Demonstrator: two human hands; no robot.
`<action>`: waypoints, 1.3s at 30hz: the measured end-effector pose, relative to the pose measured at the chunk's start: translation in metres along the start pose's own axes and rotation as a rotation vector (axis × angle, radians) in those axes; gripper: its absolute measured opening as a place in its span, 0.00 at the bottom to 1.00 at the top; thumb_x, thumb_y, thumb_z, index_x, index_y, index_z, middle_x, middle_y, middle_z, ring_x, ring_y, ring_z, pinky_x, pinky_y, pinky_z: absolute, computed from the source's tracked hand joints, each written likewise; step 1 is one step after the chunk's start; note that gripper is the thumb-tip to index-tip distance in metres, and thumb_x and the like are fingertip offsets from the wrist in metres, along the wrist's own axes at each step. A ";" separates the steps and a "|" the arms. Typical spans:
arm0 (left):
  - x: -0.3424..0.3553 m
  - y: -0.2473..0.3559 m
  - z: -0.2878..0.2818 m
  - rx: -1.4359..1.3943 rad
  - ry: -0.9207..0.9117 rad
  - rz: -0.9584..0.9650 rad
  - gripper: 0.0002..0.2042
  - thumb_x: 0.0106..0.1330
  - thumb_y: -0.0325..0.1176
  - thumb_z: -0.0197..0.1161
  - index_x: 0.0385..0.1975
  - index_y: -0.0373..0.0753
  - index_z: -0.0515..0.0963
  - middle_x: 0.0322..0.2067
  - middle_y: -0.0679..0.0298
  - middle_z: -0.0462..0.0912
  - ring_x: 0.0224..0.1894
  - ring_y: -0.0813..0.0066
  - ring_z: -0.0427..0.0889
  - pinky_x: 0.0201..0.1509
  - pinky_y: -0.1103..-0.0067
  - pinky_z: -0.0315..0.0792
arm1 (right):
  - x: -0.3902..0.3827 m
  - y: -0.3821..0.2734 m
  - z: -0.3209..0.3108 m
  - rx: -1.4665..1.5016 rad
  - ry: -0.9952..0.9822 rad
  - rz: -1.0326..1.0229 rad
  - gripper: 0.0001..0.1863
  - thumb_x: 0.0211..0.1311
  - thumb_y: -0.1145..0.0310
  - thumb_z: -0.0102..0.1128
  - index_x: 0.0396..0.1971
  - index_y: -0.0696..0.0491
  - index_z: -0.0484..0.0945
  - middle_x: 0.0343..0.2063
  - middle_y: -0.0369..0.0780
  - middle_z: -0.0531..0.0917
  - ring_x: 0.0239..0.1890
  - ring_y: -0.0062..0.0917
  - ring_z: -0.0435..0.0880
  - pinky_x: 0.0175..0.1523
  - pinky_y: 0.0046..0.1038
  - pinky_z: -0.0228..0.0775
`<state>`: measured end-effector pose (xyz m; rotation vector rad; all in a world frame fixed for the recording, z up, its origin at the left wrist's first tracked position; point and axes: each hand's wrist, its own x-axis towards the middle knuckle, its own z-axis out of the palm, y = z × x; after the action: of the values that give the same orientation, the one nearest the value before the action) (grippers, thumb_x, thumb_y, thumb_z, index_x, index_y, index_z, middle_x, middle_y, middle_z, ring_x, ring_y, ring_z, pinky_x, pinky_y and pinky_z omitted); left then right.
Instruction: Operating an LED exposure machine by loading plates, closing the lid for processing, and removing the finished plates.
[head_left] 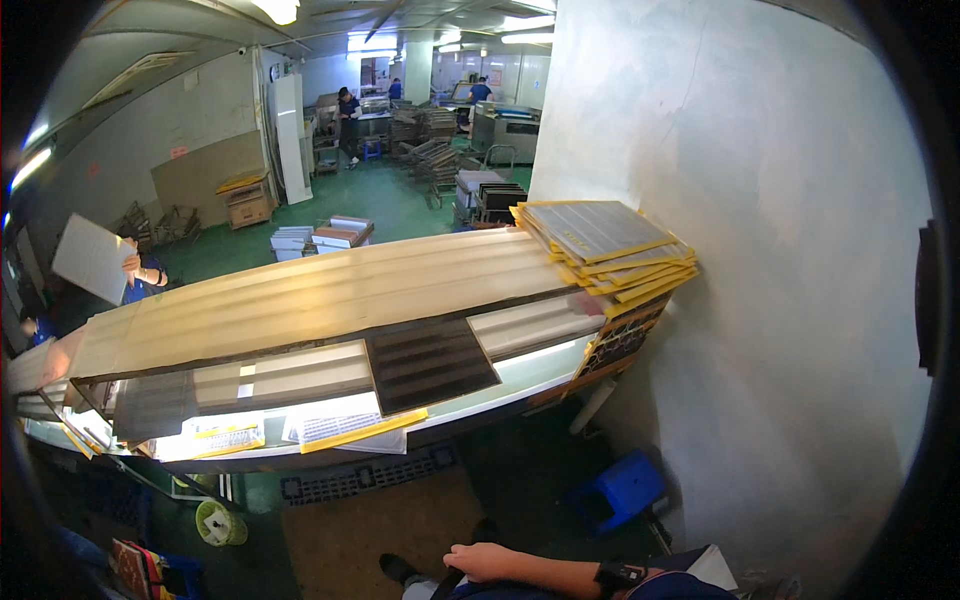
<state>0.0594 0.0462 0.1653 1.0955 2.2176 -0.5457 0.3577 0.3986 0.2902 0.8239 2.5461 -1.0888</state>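
Observation:
Low in the head view, my right hand (478, 562) is closed in front of my body, its forearm coming in from the right with a dark band on the wrist. The fingers curl downward beside some dark material, and what they hold, if anything, is hidden. My left hand is out of view. Beyond me stands a long lit workbench (480, 400) under a beige corrugated cover (330, 285). On the bench lie a yellow-edged printed sheet (360, 424) and another printed sheet (225, 437). A dark square panel (430, 365) leans above them.
Yellow-edged flat panels (600, 230) are stacked at the cover's right end, by a white wall (760, 250). A blue stool (620, 492) stands below right, and a green basket (220, 523) below left. Far left, a person holds a white board (92, 258). Others are farther back.

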 end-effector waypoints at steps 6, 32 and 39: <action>0.000 -0.003 0.003 0.005 0.013 0.014 0.22 0.66 0.55 0.44 0.39 0.47 0.80 0.36 0.54 0.85 0.41 0.53 0.83 0.45 0.58 0.71 | 0.000 -0.010 -0.006 0.010 -0.049 0.060 0.19 0.53 0.71 0.55 0.48 0.48 0.74 0.36 0.46 0.83 0.41 0.43 0.82 0.41 0.42 0.75; -0.009 -0.003 -0.070 -0.270 -0.136 0.083 0.15 0.62 0.47 0.52 0.37 0.46 0.82 0.35 0.56 0.85 0.39 0.57 0.83 0.46 0.60 0.71 | 0.203 -0.035 -0.054 0.588 -0.524 0.162 0.16 0.66 0.55 0.59 0.43 0.52 0.78 0.35 0.35 0.82 0.43 0.20 0.78 0.51 0.25 0.69; 0.031 -0.016 -0.066 -1.042 -0.151 -0.117 0.15 0.62 0.44 0.54 0.44 0.46 0.79 0.41 0.56 0.83 0.43 0.57 0.82 0.48 0.60 0.72 | 0.341 -0.138 -0.073 0.246 -0.555 -0.347 0.19 0.63 0.54 0.61 0.46 0.51 0.78 0.39 0.41 0.83 0.44 0.29 0.81 0.51 0.30 0.71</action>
<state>0.0101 0.0938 0.1951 0.3506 1.9828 0.4597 0.0002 0.5104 0.2741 0.0836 2.1422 -1.5038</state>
